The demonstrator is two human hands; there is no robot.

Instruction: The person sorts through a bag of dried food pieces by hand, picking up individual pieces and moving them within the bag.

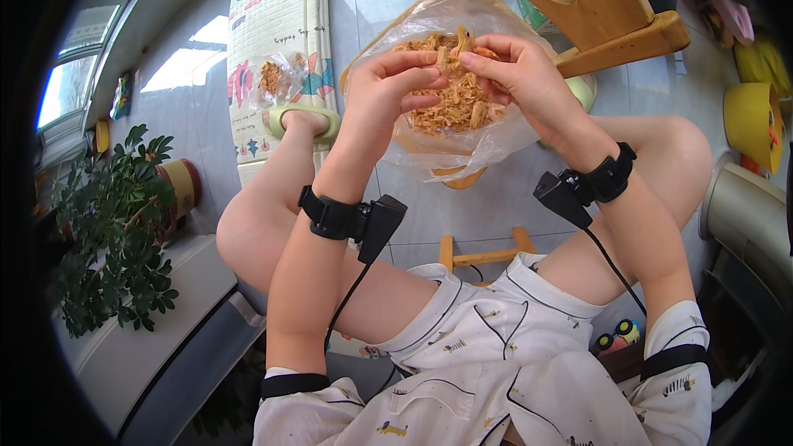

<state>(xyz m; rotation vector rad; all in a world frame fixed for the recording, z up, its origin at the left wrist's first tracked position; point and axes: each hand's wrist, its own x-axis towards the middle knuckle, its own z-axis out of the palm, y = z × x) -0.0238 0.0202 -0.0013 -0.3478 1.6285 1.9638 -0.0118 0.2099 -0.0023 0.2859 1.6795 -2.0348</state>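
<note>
My left hand (384, 91) and my right hand (522, 78) are raised close together over a clear plastic bag (505, 142). Between their fingertips is a stringy, yellowish-brown piece of food (457, 43); its exact kind I cannot make out. My right thumb and forefinger pinch it, while the left fingertips close on its other side, the lower left fingers standing loosely out. Beneath them, a pile of orange-brown shreds (457, 107) lies on the spread bag. The bag rests on a low wooden stool or chair seat (363, 43), largely covered by it.
A smaller clear bag with similar brown pieces (270, 78) lies on a patterned mat (277, 21) at the left. A wooden chair frame (611, 8) rises at the upper right. A leafy potted plant (124, 231) stands left, and a yellow bucket (752, 120) stands far right.
</note>
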